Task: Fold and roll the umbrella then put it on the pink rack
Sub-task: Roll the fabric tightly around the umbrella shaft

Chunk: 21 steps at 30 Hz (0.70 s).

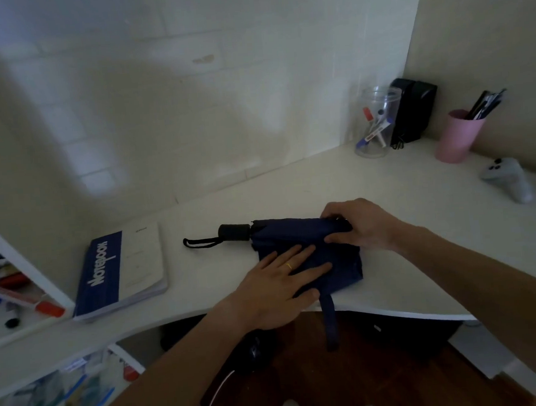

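Note:
A collapsed navy blue umbrella [297, 229] lies on the white desk [216, 206], its black handle [234, 232] and wrist loop pointing left. Its loose fabric spreads flat toward the desk's front edge, and its closing strap [329, 322] hangs down over that edge. My left hand [285, 284] presses flat on the fabric with straight fingers. My right hand [357, 225] grips the umbrella's right end, fingers curled over it and thumb below. No pink rack is in sight.
A blue and white notebook [122, 270] lies at the left. A clear jar of pens [377, 122], a black speaker [412, 110], a pink pen cup [458, 135] and a white game controller [509, 179] stand at the back right. White shelves with markers [23, 302] flank the left.

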Motion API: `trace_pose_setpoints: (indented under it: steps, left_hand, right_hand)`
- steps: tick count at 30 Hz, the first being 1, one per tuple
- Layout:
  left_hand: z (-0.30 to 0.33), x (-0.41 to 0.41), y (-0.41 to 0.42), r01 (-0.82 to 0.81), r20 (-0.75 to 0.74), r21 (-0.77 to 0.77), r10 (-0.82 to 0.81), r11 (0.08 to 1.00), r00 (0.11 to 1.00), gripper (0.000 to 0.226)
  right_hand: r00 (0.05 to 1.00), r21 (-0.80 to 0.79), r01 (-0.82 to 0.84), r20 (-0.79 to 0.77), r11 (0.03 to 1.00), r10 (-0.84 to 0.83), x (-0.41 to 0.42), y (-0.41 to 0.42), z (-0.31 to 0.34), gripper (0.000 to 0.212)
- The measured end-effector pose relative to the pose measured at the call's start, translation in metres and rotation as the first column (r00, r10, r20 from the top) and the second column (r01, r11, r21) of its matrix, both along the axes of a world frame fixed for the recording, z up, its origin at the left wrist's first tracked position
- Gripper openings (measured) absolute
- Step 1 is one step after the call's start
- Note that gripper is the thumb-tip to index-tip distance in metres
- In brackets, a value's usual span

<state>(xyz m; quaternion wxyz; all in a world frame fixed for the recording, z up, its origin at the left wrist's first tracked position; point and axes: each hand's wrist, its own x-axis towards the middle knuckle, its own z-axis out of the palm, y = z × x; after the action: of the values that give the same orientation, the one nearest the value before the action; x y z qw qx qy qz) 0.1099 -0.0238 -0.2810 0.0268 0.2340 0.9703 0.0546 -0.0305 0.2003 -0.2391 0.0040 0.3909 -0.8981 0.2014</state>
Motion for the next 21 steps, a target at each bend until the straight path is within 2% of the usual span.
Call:
trace_pose_setpoints:
  steps: [5,7,8,9,10,11,12,14,15,18,21]
  left_hand:
    - [0.008,0.015,-0.004,0.026,0.072,-0.013,-0.025,1.0,0.997,0.051]
    - [0.019,0.019,-0.01,0.006,0.068,0.094,-0.012,0.996,0.998,0.049]
    - [0.026,0.018,-0.014,-0.014,-0.022,0.186,0.018,0.982,1.0,0.047]
    - [0.033,0.012,-0.018,-0.03,-0.172,0.274,0.08,0.961,0.982,0.041]
    - [0.037,0.004,-0.025,-0.059,-0.303,0.324,0.163,0.944,0.939,0.037]
    - [0.041,-0.006,-0.032,-0.104,-0.366,0.344,0.235,0.933,0.9,0.039]
    - [0.044,-0.016,-0.038,-0.158,-0.345,0.325,0.273,0.933,0.898,0.049]
    - [0.044,-0.03,-0.047,-0.232,-0.161,0.224,0.271,0.947,0.949,0.064]
    - [0.041,-0.034,-0.049,-0.244,-0.092,0.202,0.266,0.949,0.959,0.061]
    - [0.03,-0.038,-0.053,-0.212,-0.13,0.263,0.252,0.941,0.959,0.049]
    - [0.023,-0.036,-0.055,-0.181,-0.204,0.349,0.262,0.92,0.943,0.042]
  right_hand:
    - [0.969,-0.045,-0.077,-0.239,0.996,0.064,0.012,0.004,-0.009,0.026]
    - [0.943,-0.04,-0.121,-0.318,0.992,0.102,0.019,0.005,-0.012,0.024]
    - [0.925,-0.027,-0.139,-0.361,0.99,0.12,0.021,0.006,-0.014,0.024]
    - [0.908,-0.018,-0.152,-0.397,0.988,0.133,0.024,0.006,-0.016,0.024]
    - [0.897,-0.019,-0.162,-0.42,0.987,0.14,0.026,0.006,-0.019,0.023]
    - [0.892,-0.025,-0.166,-0.43,0.986,0.139,0.027,0.006,-0.021,0.023]
    - [0.896,-0.035,-0.164,-0.424,0.986,0.134,0.027,0.006,-0.021,0.023]
    - [0.921,-0.058,-0.16,-0.367,0.985,0.129,0.026,0.007,-0.021,0.026]
    - [0.94,-0.073,-0.16,-0.316,0.984,0.129,0.025,0.008,-0.02,0.028]
    - [0.996,-0.164,-0.084,-0.055,0.983,0.076,0.024,0.013,-0.012,0.03]
    - [0.955,-0.271,0.021,0.291,0.962,0.062,0.021,0.019,0.0,0.02]
